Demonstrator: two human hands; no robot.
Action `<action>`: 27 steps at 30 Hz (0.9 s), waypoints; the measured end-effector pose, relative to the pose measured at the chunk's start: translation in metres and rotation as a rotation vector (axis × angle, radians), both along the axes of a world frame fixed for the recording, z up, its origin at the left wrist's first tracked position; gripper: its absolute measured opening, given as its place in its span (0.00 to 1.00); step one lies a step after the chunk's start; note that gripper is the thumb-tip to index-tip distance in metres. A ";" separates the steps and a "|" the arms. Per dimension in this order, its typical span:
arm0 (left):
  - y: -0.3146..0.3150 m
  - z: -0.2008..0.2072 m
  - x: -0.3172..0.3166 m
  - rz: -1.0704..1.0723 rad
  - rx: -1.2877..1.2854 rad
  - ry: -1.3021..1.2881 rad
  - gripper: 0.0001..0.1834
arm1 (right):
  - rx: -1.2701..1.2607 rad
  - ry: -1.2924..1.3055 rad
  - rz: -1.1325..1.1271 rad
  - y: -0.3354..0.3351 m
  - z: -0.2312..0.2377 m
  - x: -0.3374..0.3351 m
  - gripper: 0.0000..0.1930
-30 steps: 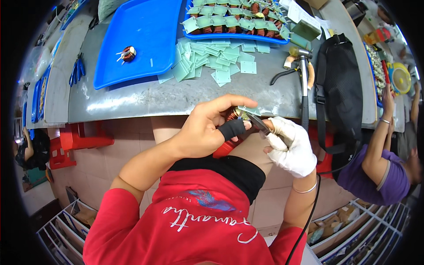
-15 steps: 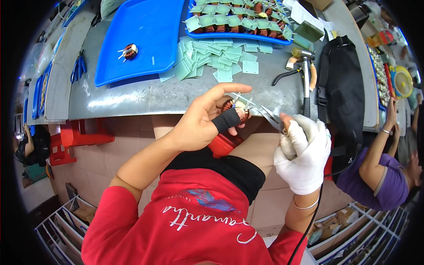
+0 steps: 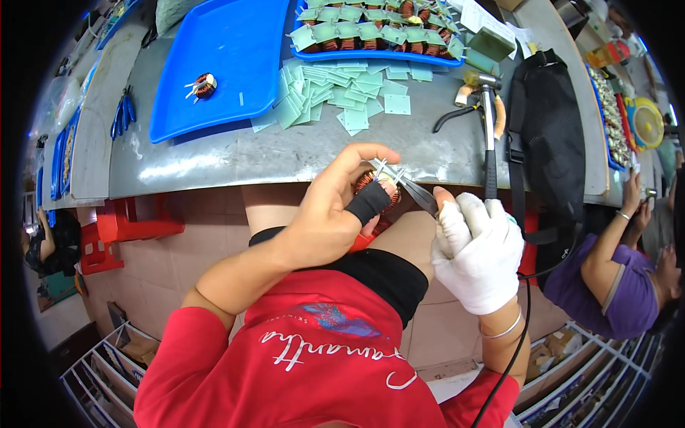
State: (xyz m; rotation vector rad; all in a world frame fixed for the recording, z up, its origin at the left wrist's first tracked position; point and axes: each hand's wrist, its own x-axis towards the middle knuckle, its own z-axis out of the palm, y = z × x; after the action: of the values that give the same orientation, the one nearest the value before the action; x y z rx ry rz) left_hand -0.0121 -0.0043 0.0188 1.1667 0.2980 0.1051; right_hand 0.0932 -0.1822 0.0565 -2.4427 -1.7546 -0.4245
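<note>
With our left hand [image 3: 325,221] clamped around the copper coil [image 3: 371,187], we keep it steady while our gloved right hand [image 3: 477,251], closed on the pliers [image 3: 417,194], nips each wire end cleanly.

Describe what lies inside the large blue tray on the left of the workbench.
Inside the large blue tray lies one copper-wound coil with pale leads, alone near its left side, plus a tiny pale scrap. The tray's far end runs out of the picture, unseen.

A long grey metal workbench [image 3: 235,153] is set across the upper view. A floor of pale pinkish tiles [image 3: 193,235] is seen beneath it, a red plastic stool [image 3: 121,228] is stood underneath, and white wire racks [image 3: 107,364] are placed lower left.
</note>
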 end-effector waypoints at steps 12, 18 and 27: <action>0.012 -0.009 0.006 -0.087 0.042 -0.015 0.12 | -0.044 -0.002 0.005 -0.009 -0.012 -0.003 0.27; 0.012 -0.008 0.005 -0.141 0.082 -0.054 0.14 | -0.008 -0.015 0.031 -0.018 -0.018 0.002 0.26; 0.017 -0.010 0.009 -0.103 0.088 -0.052 0.18 | 0.146 -0.038 -0.118 -0.012 -0.028 0.003 0.28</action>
State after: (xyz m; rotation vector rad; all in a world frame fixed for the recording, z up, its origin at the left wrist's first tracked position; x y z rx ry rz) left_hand -0.0035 0.0124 0.0087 1.2624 0.1883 0.0589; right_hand 0.0962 -0.1945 0.0286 -2.4567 -1.5382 -0.5917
